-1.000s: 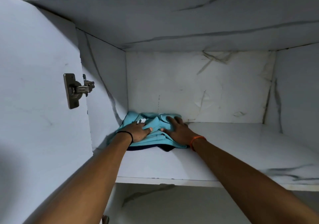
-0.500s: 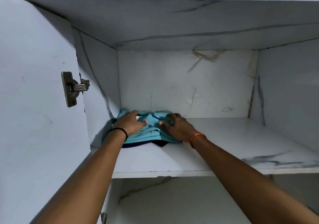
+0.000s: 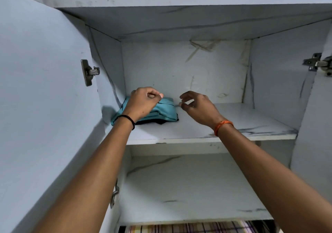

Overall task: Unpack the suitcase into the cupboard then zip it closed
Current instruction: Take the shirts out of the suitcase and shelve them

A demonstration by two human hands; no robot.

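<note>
A folded light-blue garment (image 3: 162, 109) lies on a dark one in the back left corner of the cupboard's upper shelf (image 3: 233, 123). My left hand (image 3: 143, 102) hovers just above the pile, fingers loosely curled, holding nothing. To the right of the pile my right hand (image 3: 196, 105) hangs in the air, fingers also loosely curled and empty. The suitcase is out of view.
The left cupboard door (image 3: 41, 98) stands open beside my left arm, and a hinge (image 3: 316, 64) of the right door shows at the right edge. A lower shelf (image 3: 194, 187) sits beneath. Checked fabric (image 3: 188, 228) shows below it.
Both hands have lifted off the blue garment and drawn back from it. The view has pulled back and down, so the lower shelf and right hinge now show.
</note>
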